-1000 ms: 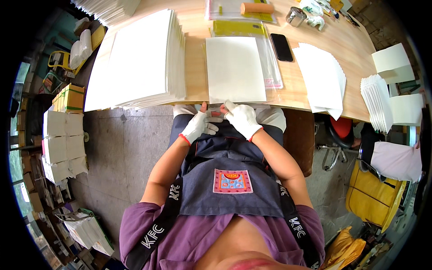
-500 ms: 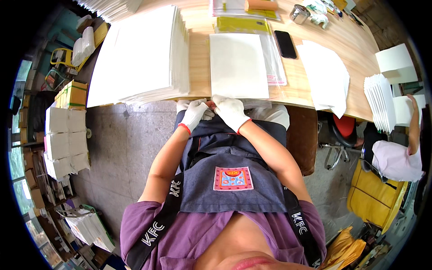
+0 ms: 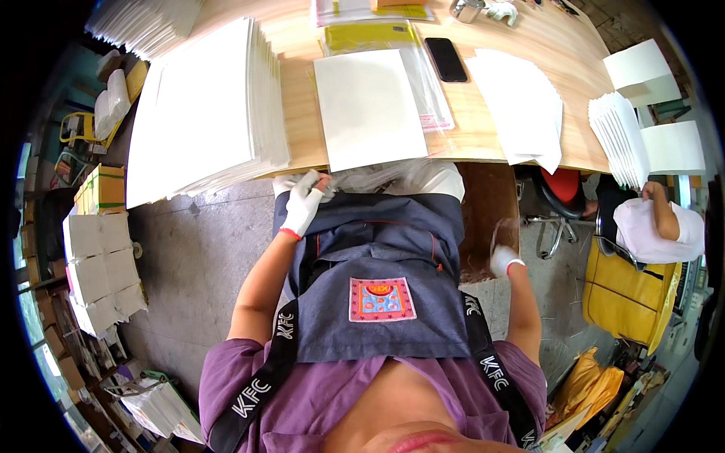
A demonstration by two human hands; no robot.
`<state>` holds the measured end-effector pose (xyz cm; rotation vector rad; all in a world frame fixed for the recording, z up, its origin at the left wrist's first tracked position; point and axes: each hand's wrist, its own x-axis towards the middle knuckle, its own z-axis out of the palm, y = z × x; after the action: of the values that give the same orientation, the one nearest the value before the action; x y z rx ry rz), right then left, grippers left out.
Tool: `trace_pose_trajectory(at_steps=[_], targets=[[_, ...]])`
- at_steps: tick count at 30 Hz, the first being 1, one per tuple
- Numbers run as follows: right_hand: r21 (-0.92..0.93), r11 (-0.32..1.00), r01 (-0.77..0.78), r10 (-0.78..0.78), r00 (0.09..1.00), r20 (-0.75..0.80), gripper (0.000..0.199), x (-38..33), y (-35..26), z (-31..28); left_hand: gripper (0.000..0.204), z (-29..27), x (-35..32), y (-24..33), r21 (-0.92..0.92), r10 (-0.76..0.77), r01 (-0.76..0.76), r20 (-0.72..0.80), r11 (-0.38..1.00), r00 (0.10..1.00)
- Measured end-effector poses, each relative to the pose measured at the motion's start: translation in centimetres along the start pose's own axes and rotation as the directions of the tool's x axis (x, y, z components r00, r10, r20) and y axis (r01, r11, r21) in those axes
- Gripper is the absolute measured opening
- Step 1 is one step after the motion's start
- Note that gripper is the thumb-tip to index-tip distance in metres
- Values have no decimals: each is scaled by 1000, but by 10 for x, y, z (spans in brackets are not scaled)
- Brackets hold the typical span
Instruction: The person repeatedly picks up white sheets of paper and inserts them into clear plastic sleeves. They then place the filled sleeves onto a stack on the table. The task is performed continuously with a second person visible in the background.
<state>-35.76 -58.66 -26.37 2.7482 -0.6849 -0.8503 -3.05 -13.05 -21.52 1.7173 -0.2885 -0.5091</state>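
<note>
My left hand (image 3: 304, 205), in a white glove with a red cuff, is at the table's front edge with its fingers bent together. Clear plastic film (image 3: 370, 178) bunches beside its fingertips, over my lap; what the fingers hold is hidden. Off to the right, low beside my lap, my gloved right hand (image 3: 504, 260) is closed and slightly blurred. From it a thin clear strip (image 3: 501, 231) curls upward, faint against the brown box (image 3: 489, 204). In front of me a white sheet (image 3: 370, 109) lies on clear plastic sleeves (image 3: 432, 90).
A tall stack of white sheets (image 3: 192, 106) fills the table's left. A black phone (image 3: 445, 60) and fanned white sheets (image 3: 521, 106) lie right of the sleeves. At the far right a person (image 3: 653, 223) sits by folded white sheets (image 3: 619, 140). White bundles (image 3: 94, 268) stand on the left floor.
My right hand has left my left hand and swung right and down beside my lap, trailing a thin clear strip. My left hand stays at the table edge. The view has shifted slightly.
</note>
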Motion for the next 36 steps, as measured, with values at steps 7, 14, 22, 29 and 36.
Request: trace_pose_trajectory(at_steps=[7, 14, 22, 29, 36], targets=[[594, 672, 443, -73, 837, -542, 25, 28, -101, -122, 24, 11, 15, 17, 841, 657, -461, 180, 284, 733], [158, 635, 756, -352, 465, -812, 26, 62, -184, -229, 12, 2, 16, 14, 740, 642, -492, 107, 458, 759], [405, 753, 519, 1, 614, -789, 17, 90, -204, -215, 14, 22, 18, -19, -594, -208, -70, -386, 802, 899], [814, 452, 365, -195, 931, -309, 37, 87, -183, -204, 33, 17, 20, 56, -644, -118, -28, -182, 765, 976], [872, -463, -161, -435, 898, -65, 21, 60, -230, -252, 29, -34, -59, 178, 61, 170, -158, -349, 985, 922]])
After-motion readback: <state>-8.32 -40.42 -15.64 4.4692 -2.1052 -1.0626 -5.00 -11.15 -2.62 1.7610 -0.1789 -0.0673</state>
